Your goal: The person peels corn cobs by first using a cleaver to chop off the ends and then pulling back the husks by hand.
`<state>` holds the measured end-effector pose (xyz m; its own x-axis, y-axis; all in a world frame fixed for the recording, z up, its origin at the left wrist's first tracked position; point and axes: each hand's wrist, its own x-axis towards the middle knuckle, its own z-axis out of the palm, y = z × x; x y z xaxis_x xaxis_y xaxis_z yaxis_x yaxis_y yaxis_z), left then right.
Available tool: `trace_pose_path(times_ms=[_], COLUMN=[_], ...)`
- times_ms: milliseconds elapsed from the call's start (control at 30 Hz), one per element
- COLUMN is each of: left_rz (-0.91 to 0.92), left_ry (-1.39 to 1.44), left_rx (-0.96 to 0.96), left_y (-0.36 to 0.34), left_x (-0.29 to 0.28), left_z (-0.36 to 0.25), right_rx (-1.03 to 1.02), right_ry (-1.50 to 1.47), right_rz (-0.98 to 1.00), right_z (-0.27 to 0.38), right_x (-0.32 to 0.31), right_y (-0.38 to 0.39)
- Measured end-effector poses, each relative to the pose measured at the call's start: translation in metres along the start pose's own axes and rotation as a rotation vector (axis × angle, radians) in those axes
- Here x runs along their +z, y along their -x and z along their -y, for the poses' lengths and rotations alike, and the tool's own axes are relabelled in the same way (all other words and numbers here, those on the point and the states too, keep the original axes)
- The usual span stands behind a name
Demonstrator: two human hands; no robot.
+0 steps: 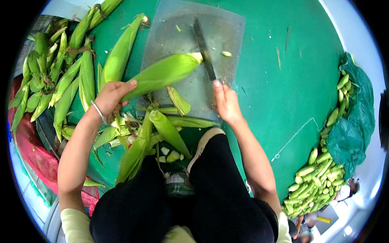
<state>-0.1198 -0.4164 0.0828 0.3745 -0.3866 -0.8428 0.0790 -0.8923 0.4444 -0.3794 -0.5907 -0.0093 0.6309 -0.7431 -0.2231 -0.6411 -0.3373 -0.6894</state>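
Note:
My left hand (115, 97) is closed around the tip end of a green ear of corn in its husk (164, 75). The ear's pale cut end reaches over a translucent cutting board (231, 32). In my right hand (226, 101) is the handle of a dark-bladed knife (200, 38), its blade pointing away from me beside the ear's pale end. Whether blade and ear touch, I cannot tell. A small pale-green scrap (227, 54) lies on the board right of the blade. A cut husk piece (178, 101) lies at the board's near side.
Unpeeled corn ears (65, 77) are heaped at the left, above red mesh sacking (38, 158). Husk leaves (139, 150) and stalk scraps (173, 156) lie before my legs. At right, small green ears (318, 182) spill beside a green sack (352, 125). A white string (296, 135) lies on the green surface.

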Motion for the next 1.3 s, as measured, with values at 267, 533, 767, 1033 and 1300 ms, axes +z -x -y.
trace_pose_path(times_ms=[267,533,767,1033,1300], left_rz=[-0.379,-0.71,-0.436,-0.404,-0.427], left_ry=[-1.285,-0.534,-1.112,-1.263,-1.283], left_rx=[1.012,0.341,0.652,0.685,0.699], left_y=[-0.051,-0.103,-0.051,-0.04,-0.044], left_x=[-0.08,0.069,0.051,0.049,0.052], left_z=[-0.025,-0.04,-0.027,-0.039,-0.029], right_rx=[0.338,0.237,0.135,0.177,0.156], right_ry=[-0.434,-0.1,-0.235,-0.217,-0.328], right_rz=[0.123,-0.004,0.084,0.171,0.167], right_z=[0.005,-0.022,0.02,0.025,0.002], right_x=[-0.028,-0.033,-0.044,-0.031,0.01], right_y=[0.023,0.019,0.053,0.025,-0.002])
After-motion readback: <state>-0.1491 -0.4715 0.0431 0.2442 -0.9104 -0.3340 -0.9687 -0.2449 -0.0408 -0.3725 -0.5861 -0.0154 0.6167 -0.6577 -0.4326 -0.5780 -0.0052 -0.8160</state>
